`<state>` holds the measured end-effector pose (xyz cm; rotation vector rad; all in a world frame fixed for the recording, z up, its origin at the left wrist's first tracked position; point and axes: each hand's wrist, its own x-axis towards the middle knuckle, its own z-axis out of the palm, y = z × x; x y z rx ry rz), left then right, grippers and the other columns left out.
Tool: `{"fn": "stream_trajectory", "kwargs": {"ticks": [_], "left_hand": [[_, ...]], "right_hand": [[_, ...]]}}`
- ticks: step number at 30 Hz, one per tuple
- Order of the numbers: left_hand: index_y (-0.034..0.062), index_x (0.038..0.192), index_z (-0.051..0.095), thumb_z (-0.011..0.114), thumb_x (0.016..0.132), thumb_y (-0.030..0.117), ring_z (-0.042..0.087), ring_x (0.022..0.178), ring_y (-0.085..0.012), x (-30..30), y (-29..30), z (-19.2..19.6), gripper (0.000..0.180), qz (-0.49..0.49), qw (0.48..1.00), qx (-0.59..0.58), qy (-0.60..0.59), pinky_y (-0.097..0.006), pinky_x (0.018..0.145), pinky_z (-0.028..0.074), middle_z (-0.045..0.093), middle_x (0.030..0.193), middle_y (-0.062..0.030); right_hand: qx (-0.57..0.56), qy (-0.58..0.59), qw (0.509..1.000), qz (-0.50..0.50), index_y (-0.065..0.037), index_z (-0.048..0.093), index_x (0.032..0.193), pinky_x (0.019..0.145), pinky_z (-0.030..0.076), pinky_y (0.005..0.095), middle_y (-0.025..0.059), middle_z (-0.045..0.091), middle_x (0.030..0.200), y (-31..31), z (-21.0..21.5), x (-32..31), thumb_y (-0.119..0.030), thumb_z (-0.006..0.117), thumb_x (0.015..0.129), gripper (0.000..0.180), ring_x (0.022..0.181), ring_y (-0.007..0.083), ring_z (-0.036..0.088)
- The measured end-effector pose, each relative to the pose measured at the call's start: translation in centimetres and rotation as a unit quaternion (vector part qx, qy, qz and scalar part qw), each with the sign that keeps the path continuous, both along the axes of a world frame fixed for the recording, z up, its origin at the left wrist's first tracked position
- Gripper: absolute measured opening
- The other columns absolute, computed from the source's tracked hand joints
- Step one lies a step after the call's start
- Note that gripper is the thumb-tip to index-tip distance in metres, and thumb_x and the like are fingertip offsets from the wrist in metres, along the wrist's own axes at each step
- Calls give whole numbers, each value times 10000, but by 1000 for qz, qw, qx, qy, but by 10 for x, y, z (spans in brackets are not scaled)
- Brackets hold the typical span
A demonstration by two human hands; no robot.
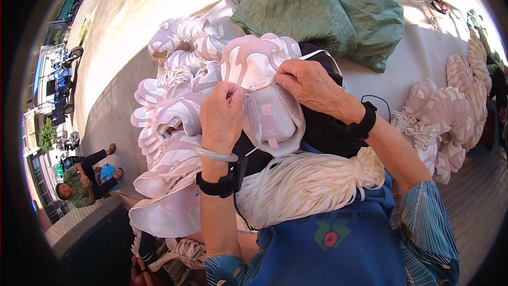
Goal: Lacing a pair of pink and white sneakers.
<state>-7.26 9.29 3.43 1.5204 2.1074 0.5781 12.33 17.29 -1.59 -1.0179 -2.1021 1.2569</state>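
Observation:
Over my lap lies a white and pink shoe upper (272, 111), its mesh tongue towards me. My left hand (221, 114) is closed in a pinch at the left edge of its lace opening. A thin white shoelace (259, 130) hangs down over the tongue from near those fingers. My right hand (312, 87) pinches the lace at the opposite edge, and a white loop curves out behind it; the fingertips partly hide the grip. Just beyond, another shoe upper (254, 63) touches this one. Nearest me rests a thick bundle of cream shoelaces (312, 182).
Stacked pink and white uppers (174, 111) crowd the left side. A green woven sack (323, 10) lies at the far side. More uppers (439, 122) are piled at the right, with sandals (436, 1) behind. A person (84, 180) sits at the far left.

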Motion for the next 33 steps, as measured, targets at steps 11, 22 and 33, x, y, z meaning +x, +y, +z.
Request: {"fn": "stream_trajectory", "kwargs": {"ticks": [11, 22, 33], "left_hand": [[-30, 938, 653, 634, 905, 199, 654, 841, -228, 2, -2, -10, 231, 17, 1000, 20, -7, -336, 784, 497, 703, 930, -123], [-36, 955, 649, 613, 899, 175, 658, 826, -228, 3, -1, -3, 222, 9, 1000, 10, 8, -343, 763, 501, 702, 906, -139], [-27, 942, 646, 609, 888, 157, 661, 825, -294, 4, -2, -8, 196, -6, 999, 26, 45, -377, 763, 501, 684, 891, -160]], "right_hand": [[2, 18, 1000, -7, 32, 650, 927, 669, 496, 373, 204, 643, 794, -2, -3, 0, -164, 586, 922, 207, 715, 326, 635], [-19, 18, 1000, -13, 32, 655, 930, 662, 497, 353, 189, 649, 794, -2, -4, 0, -163, 596, 918, 204, 701, 298, 634], [-14, 17, 1000, -11, 31, 658, 937, 660, 499, 349, 183, 656, 801, -2, -4, 0, -165, 596, 922, 206, 698, 283, 635]]}}
